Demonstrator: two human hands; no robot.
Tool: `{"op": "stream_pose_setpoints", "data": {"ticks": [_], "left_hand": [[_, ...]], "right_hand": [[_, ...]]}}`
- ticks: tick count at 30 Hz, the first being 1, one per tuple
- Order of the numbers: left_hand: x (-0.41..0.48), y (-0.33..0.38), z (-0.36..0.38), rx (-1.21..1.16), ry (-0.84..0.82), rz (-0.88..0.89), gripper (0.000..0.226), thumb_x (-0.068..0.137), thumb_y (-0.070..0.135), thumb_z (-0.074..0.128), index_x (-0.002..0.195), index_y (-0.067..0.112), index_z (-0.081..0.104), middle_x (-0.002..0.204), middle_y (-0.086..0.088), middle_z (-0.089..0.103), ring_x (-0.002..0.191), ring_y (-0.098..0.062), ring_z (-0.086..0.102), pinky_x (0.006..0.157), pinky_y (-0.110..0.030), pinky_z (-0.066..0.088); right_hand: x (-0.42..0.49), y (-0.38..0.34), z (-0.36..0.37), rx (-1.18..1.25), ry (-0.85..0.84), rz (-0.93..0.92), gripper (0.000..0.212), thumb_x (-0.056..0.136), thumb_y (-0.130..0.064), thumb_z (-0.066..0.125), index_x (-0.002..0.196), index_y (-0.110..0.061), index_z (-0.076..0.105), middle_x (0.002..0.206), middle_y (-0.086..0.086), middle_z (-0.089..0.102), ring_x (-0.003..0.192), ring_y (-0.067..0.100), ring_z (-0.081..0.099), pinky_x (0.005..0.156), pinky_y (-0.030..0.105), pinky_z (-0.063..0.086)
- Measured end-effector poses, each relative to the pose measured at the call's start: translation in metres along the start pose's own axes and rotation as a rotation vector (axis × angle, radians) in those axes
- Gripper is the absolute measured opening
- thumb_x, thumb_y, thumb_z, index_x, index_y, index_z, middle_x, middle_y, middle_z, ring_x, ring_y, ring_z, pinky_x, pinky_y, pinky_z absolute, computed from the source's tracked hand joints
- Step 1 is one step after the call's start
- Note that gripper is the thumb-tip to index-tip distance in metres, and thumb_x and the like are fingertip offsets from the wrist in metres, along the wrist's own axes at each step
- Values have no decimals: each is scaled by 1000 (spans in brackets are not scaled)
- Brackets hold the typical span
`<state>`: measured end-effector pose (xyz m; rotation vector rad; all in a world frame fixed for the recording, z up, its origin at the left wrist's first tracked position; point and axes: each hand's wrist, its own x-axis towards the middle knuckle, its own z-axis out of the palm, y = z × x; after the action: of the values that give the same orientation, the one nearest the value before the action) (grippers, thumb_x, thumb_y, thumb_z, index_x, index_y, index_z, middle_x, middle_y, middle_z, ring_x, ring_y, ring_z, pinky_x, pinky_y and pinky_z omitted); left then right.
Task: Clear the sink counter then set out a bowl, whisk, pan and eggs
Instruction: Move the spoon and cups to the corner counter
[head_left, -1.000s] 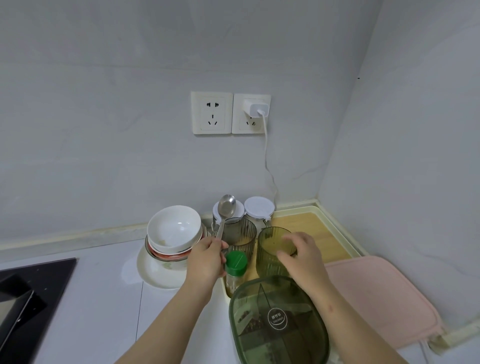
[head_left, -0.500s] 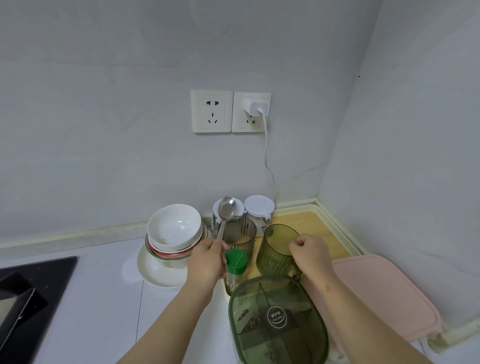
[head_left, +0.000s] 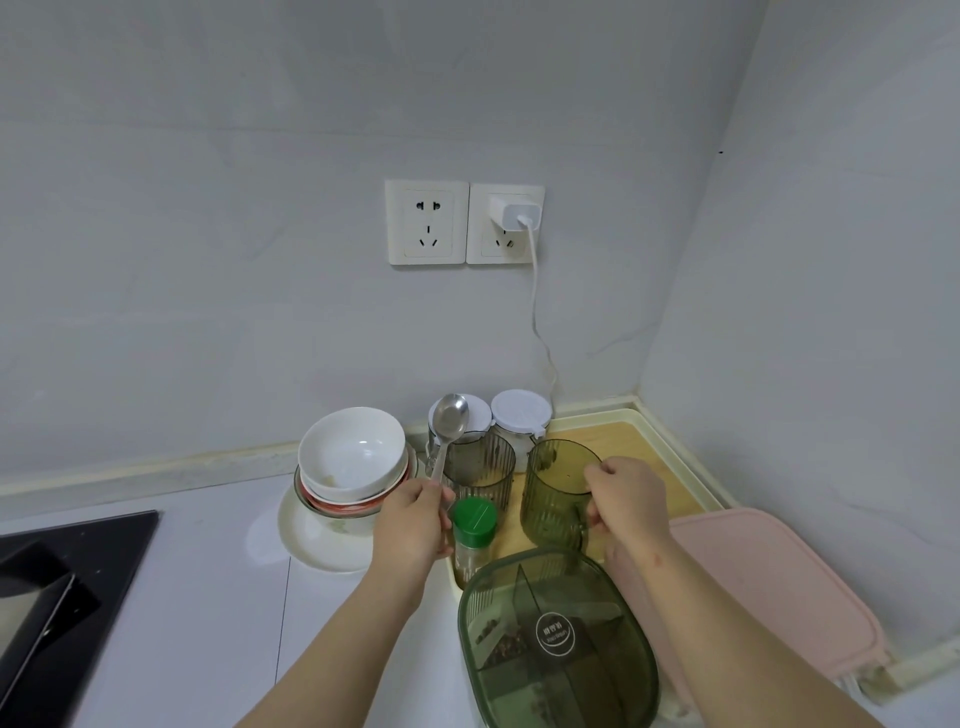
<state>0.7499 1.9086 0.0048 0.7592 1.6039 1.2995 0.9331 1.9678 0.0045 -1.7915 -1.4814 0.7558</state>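
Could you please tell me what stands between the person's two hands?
In the head view, a green-capped bottle stands beside the left hand, which holds a spoon; next comes the green cup that the right hand holds.

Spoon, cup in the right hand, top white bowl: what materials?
Spoon: metal, probably stainless steel, polished; mirror-like glare. Cup: see-through green, ribbed wall; plastic or tinted glass, cannot tell which. Bowl: glossy white with a sharp highlight; likely glazed ceramic, maybe melamine.
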Motion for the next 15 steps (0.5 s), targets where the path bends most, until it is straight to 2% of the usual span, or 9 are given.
{"op": "stream_pose_setpoints", "data": {"ticks": [4, 9, 12, 15], "left_hand": [[0, -2, 0, 0, 0, -2, 32, 99, 12, 36, 72, 9, 54, 54, -5, 41, 47, -15, 35, 47, -22, 34], [-2, -4, -1, 3, -9, -12, 31, 97, 10, 37, 72, 10, 54, 55, -5, 41, 48, -15, 35, 46, -21, 33], [-2, -4, -1, 5, -4, -15, 32, 97, 10, 36, 71, 10, 54, 55, -4, 41, 49, -15, 36, 48, -23, 34], [-3, -5, -1, 12, -9, -7, 32, 97, 10, 36, 71, 10, 54, 55, -5, 41, 48, -15, 36, 47, -23, 34]], "right_hand": [[-5, -1, 4, 90, 6, 17, 29, 94, -12, 45, 80, 8, 62, 60, 11, 59, 48, 18, 57, 58, 32, 54], [-20, -2, 8, 207, 4, 42, 20, 96, -14, 46, 80, -12, 58, 67, 6, 64, 58, 16, 63, 61, 24, 54], [-29, -1, 16, 194, -19, 34, 16, 96, -14, 46, 86, -10, 58, 72, 6, 65, 64, 15, 64, 66, 26, 55], [-32, -7, 22, 293, -78, 93, 13, 95, -11, 47, 86, -10, 57, 75, 9, 65, 66, 18, 66, 63, 24, 55]]}}
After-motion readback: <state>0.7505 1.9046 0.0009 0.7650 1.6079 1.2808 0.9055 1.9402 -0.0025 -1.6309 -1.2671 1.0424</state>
